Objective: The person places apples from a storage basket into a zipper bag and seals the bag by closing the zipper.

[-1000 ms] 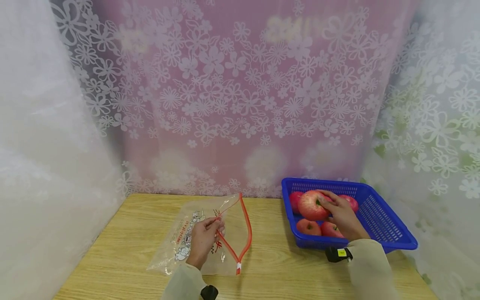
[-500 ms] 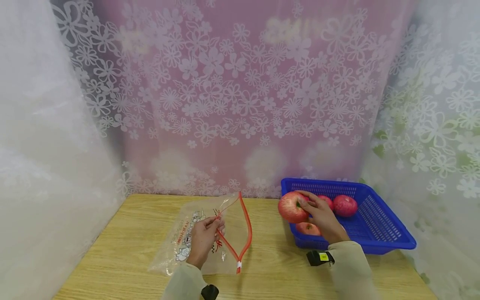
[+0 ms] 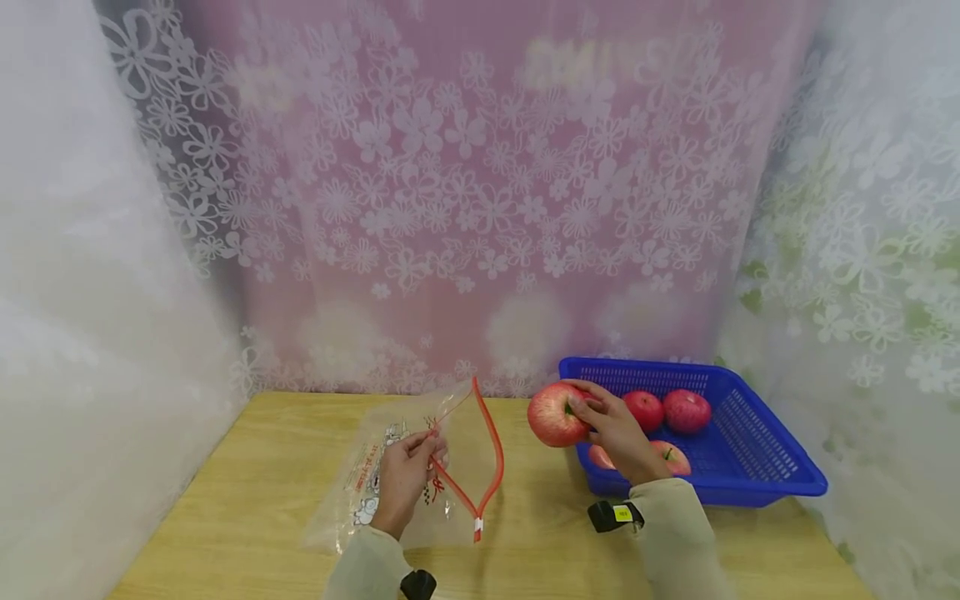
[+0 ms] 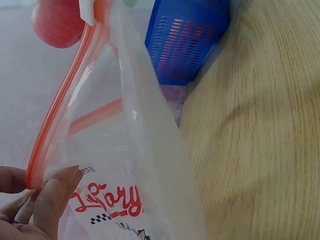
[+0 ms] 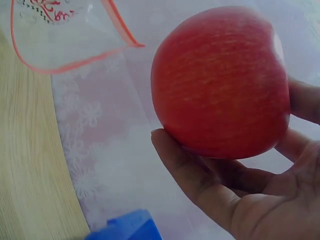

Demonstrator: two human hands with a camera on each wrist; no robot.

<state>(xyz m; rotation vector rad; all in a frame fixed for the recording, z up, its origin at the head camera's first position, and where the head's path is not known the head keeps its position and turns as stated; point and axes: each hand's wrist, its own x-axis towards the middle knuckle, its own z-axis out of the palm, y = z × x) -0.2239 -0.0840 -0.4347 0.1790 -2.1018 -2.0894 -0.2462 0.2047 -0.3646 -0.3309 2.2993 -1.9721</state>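
My left hand (image 3: 405, 479) pinches the orange-red edge of a clear zip bag (image 3: 465, 492), whose mouth gapes toward the right. Cartoon figures and red lettering (image 4: 107, 200) are printed on the plastic, and a white slider (image 4: 87, 11) sits at one end of the zip. A red apple (image 3: 557, 415) is gripped by my right hand (image 3: 618, 433), held in the air between the bag and the blue basket (image 3: 757, 493). In the right wrist view the fingers curl under the apple (image 5: 220, 85), with the bag's opening beyond it.
Several more apples (image 3: 686, 411) lie in the left part of the basket, at the right of the wooden table (image 3: 255, 467). Flower-patterned sheets (image 3: 487, 208) hang close behind the table and at both sides.
My right hand has lifted the apple out over the basket's left rim and carried it left toward the bag. My left hand stays nearly still, keeping its hold on the bag's edge.
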